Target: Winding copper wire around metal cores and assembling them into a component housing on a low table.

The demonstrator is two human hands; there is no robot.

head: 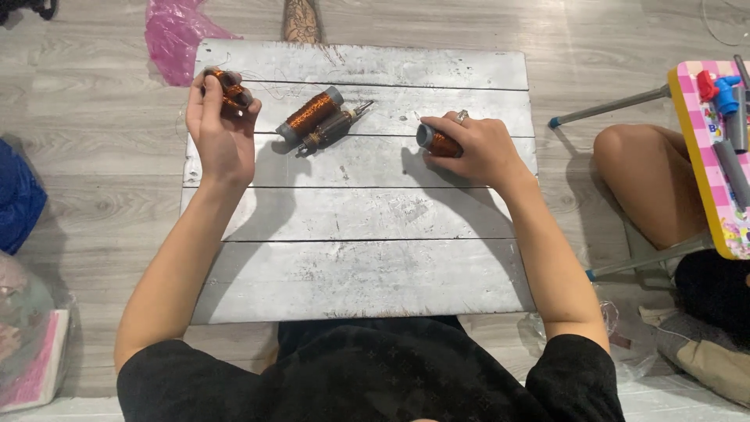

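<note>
Copper wire, wound tight and glinting orange, covers each of the small parts here. The left hand is raised off the board with its fingers curled round a wound copper piece, lifted toward the far left corner, seemingly so it can be turned freely. The right hand rests on the worktop, fingers clenched over a copper spool with a grey end cap, pressing it against the boards, which would keep it from rolling.

Between the two hands lie a second grey-capped copper spool and, touching it, a darker wound core with a metal shaft, both set slantwise within reach of either hand. The worktop is a low panel of silver-grey planks laid on a wood-pattern floor.

Further out, a pink plastic bag sits beyond the far left corner. To the right is another person's bare knee, beside a small pink and yellow table.
</note>
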